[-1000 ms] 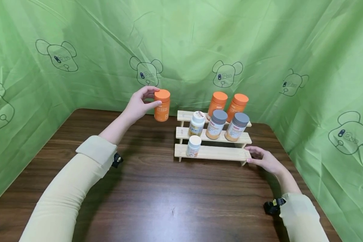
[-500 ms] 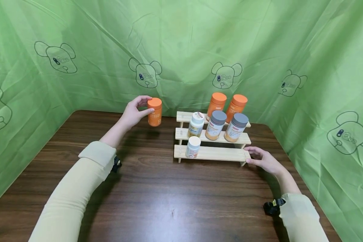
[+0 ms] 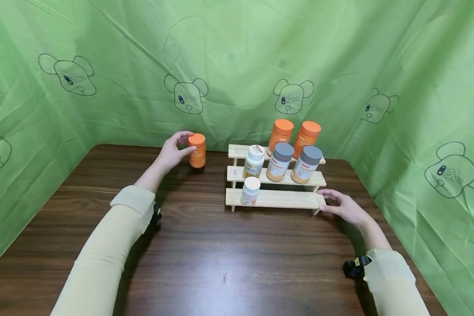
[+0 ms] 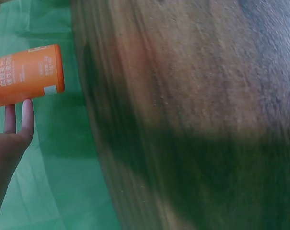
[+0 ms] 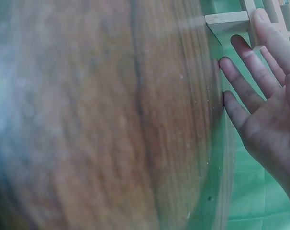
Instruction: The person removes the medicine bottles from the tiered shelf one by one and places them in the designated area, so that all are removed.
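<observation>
My left hand (image 3: 172, 152) holds an orange bottle (image 3: 197, 157) with an orange cap, thumb and fingers on its sides. It is upright and just above the table, left of a three-tier wooden display rack (image 3: 284, 199). In the left wrist view, green cloth shows between the table and the base of the orange bottle (image 4: 27, 74). At the rack's right end, my right hand (image 3: 345, 208) pinches the lowest plank between thumb and finger; its other fingers (image 5: 240, 86) are spread out. Two more orange bottles (image 3: 280, 137) stand on the top tier.
On the middle tier are a white bottle (image 3: 254, 161) and two grey-capped bottles (image 3: 278, 162). A small white bottle (image 3: 250, 191) stands at the left of the lowest tier. Green cloth (image 3: 237, 57) hangs behind and beside the brown wooden table (image 3: 221, 254).
My left hand has carried the orange bottle left and down, away from the rack and close to the tabletop. The right hand has stayed at the rack's end.
</observation>
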Motion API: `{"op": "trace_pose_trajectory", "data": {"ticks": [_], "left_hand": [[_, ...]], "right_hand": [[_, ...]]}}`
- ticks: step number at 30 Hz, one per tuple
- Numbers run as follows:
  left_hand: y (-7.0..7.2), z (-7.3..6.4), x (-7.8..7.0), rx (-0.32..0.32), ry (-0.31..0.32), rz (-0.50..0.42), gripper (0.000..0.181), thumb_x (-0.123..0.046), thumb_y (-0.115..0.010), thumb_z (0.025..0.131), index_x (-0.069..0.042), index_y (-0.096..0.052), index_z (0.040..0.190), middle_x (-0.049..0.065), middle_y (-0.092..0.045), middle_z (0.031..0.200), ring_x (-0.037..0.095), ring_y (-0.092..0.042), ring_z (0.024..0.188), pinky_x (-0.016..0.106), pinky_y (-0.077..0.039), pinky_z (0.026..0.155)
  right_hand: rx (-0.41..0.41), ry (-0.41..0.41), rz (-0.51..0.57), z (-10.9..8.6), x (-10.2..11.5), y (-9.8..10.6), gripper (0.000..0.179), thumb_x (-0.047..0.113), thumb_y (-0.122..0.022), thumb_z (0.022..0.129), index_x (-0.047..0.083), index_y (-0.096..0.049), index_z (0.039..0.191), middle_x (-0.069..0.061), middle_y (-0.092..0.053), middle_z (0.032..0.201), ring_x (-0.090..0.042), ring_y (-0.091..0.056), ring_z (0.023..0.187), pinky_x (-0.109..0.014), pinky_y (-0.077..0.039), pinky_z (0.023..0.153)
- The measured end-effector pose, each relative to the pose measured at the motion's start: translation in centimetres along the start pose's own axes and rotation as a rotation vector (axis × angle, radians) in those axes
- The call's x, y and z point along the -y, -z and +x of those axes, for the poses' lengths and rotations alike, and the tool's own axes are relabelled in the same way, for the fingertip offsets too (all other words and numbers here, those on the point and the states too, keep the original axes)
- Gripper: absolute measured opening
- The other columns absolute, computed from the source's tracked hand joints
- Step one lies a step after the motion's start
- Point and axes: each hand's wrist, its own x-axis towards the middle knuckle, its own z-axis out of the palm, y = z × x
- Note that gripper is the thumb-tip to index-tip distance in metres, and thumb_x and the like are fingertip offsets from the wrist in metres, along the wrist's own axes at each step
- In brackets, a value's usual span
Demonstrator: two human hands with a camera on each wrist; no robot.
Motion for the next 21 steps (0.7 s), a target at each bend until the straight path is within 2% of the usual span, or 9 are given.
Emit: {"op": "trace_pose_trajectory", "data": {"ticks": [2,10,15,21], "left_hand": [[0.0,0.3,1.0,0.003,0.002,0.006,0.052,-0.024,-0.071,0.085,-0.013,-0.05,0.131,0.01,-0.053,0.134,0.027,-0.047,0.123,0.047,-0.038,0.103],[0.0,0.1,2.7,0.0,0.017,0.0,0.05,-0.018,-0.069,0.087,-0.011,-0.049,0.132,0.012,-0.055,0.131,0.026,-0.05,0.118,0.045,-0.043,0.098],[0.1,0.0,3.3,0.011,0.031,-0.007,0.05,-0.016,-0.068,0.087,-0.011,-0.048,0.133,0.012,-0.054,0.133,0.026,-0.05,0.119,0.042,-0.045,0.095],[0.3,0.0,3.4,0.043,0.062,-0.05,0.053,-0.012,-0.066,0.088,-0.01,-0.045,0.137,0.015,-0.05,0.136,0.027,-0.048,0.121,0.032,-0.05,0.086]], "right_hand": [[0.0,-0.003,-0.007,0.1,0.0,0.0,0.053,0.02,-0.069,0.087,0.006,-0.048,0.134,-0.02,-0.058,0.121,-0.003,-0.055,0.103,-0.015,-0.045,0.083],[0.002,-0.021,-0.022,0.2,-0.1,0.0,0.054,0.023,-0.069,0.087,0.008,-0.049,0.134,-0.019,-0.058,0.122,-0.005,-0.054,0.104,-0.015,-0.044,0.084],[0.001,-0.03,-0.038,0.1,-0.1,0.0,0.053,0.024,-0.069,0.087,0.008,-0.049,0.134,-0.018,-0.058,0.123,-0.003,-0.054,0.103,-0.015,-0.043,0.084],[0.001,-0.035,-0.046,0.1,-0.2,0.1,0.053,0.024,-0.069,0.087,0.009,-0.049,0.134,-0.018,-0.058,0.122,-0.004,-0.054,0.104,-0.016,-0.043,0.084]]}}
